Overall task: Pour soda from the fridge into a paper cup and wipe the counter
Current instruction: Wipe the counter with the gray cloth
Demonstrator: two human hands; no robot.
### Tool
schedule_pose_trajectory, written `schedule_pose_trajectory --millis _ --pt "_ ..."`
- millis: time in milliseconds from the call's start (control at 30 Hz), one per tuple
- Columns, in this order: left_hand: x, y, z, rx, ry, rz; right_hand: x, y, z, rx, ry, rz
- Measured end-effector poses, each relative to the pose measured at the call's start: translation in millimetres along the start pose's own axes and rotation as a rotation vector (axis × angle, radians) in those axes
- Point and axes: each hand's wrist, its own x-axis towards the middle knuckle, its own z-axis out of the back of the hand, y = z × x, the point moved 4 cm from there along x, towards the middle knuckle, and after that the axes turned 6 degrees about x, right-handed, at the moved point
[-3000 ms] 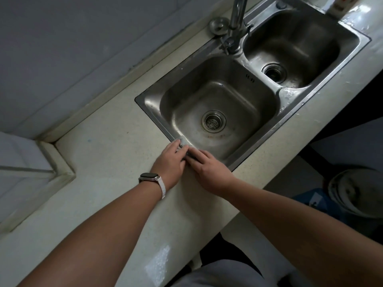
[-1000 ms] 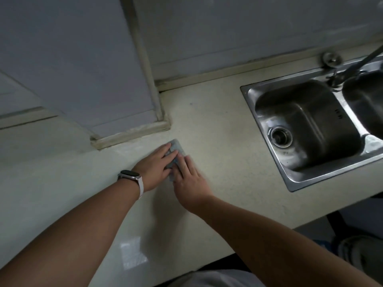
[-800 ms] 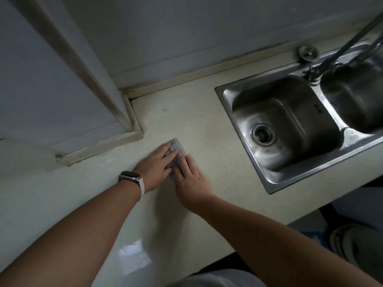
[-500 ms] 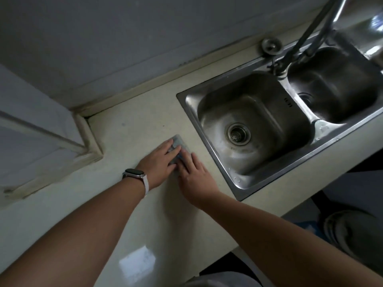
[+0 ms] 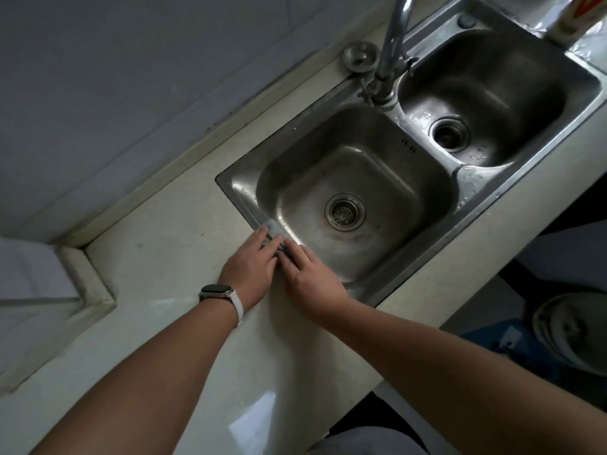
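A small grey cloth lies on the left rim of the steel double sink, where the rim meets the cream counter. My left hand, with a watch on its wrist, presses flat on the cloth with straight fingers. My right hand lies beside it, its fingers also flat on the cloth. Most of the cloth is hidden under the fingers. No soda or paper cup is in view.
The tap rises between the two basins, with a round metal cap behind it. A wall and a boxed corner bound the counter at the left. A bucket stands on the floor at the right.
Both hands slid the cloth rightwards across the counter, from near the boxed corner to the sink's left rim. The view swung right with them.
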Motion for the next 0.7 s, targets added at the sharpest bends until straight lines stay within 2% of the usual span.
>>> schedule_pose_trajectory --millis 133,367,533,700 --pt "1.8 1.4 4.8 0.039 -0.02 -0.005 -0.3 4.7 2.9 0.028 -0.011 0.014" --pt "-15.0 2.0 24.8 0.026 -0.193 -0.067 -5.8 17.1 8.8 0.002 -0.042 0.119" --pt "-47.2 25.4 33.1 0.017 -0.226 -0.017 -11.5 48.1 1.5 -0.025 -0.046 0.208" --pt "-103.4 66.1 38.1 -0.006 -0.23 0.066 -16.8 90.3 -35.4 -0.057 0.091 0.301"
